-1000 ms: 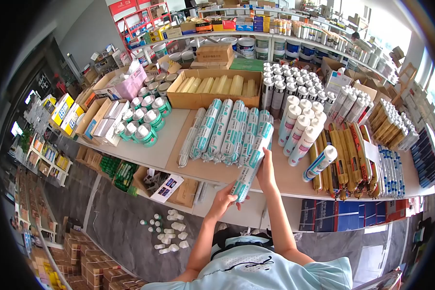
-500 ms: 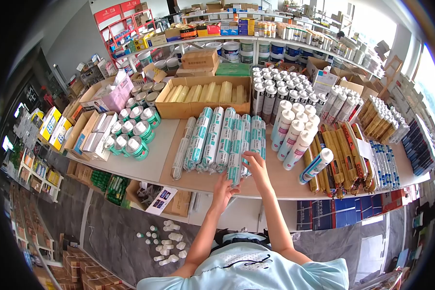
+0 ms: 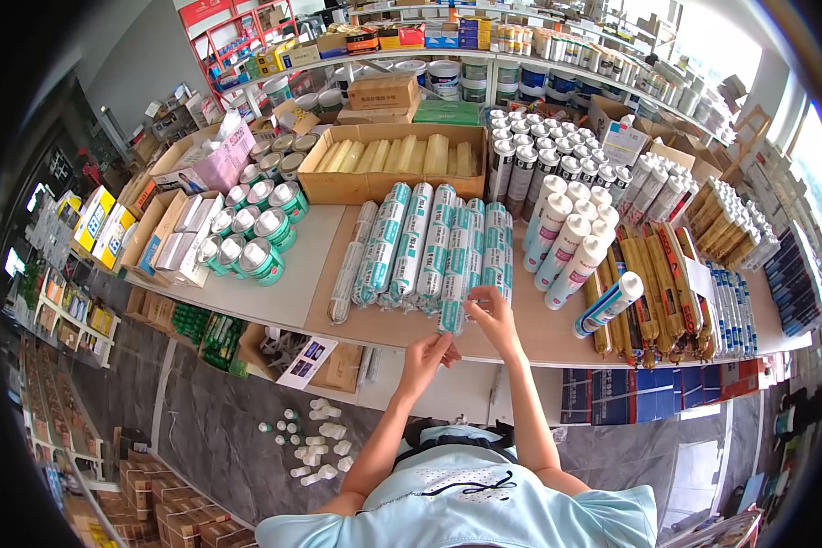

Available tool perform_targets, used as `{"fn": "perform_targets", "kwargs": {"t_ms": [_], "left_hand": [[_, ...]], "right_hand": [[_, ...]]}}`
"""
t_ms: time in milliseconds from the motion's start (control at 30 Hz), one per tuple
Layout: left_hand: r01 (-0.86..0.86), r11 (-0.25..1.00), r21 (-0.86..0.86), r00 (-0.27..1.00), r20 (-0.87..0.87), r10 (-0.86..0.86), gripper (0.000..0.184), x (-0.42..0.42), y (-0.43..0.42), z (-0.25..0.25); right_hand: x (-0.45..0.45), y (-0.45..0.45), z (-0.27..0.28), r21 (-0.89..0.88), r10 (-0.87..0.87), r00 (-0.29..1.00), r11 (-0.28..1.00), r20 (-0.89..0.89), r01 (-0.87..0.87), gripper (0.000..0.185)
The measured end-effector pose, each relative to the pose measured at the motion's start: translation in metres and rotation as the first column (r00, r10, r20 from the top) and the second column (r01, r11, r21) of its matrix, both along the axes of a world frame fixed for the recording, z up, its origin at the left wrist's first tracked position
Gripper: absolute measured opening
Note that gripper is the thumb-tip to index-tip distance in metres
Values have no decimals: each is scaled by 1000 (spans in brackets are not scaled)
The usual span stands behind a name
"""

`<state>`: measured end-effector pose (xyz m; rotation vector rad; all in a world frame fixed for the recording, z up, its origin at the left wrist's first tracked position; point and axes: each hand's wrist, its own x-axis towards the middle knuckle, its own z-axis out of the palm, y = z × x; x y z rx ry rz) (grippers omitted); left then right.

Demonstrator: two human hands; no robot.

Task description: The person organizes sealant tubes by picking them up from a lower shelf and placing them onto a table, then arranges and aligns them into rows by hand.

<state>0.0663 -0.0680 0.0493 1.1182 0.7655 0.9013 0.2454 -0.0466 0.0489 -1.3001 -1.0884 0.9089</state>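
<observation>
Several white and teal foil tubes (image 3: 413,239) lie side by side on the table (image 3: 315,274). One teal tube (image 3: 453,285) extends nearer the table's front edge than the others. My left hand (image 3: 426,360) is just below that tube's near end, its fingers curled with the fingertips near the tip; whether they touch it is unclear. My right hand (image 3: 493,320) is at the right side of the same tube, thumb and fingers apart, over the lower ends of the row.
Behind the tubes is a cardboard box of yellowish sticks (image 3: 393,169). Green-white cans (image 3: 263,260) stand left. White-capped cartridges (image 3: 566,239), one leaning cartridge (image 3: 609,304) and gold tubes (image 3: 653,292) are right. White bottles (image 3: 324,438) lie on the floor.
The tube held up in both hands a second ago now lies in the row. Both hands have lowered to its near end, and my right hand's fingers have spread away from it.
</observation>
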Motion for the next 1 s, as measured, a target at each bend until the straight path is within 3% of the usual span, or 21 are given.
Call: {"fn": "perform_targets", "kwargs": {"t_ms": [267,467,1000], "left_hand": [[-138,990,19,990,9,138,30,17,12,-6],[-137,969,-206,985,77,156,24,32,35,-8],[-259,939,-228,957,68,280,27,49,53,-10]], "right_hand": [[-6,-7,3,-11,2,998,1000,55,-2,35],[-7,-7,-3,-6,-9,1000,1000,21,9,34],[-20,-11,-2,4,-80,993,997,86,80,32]]}}
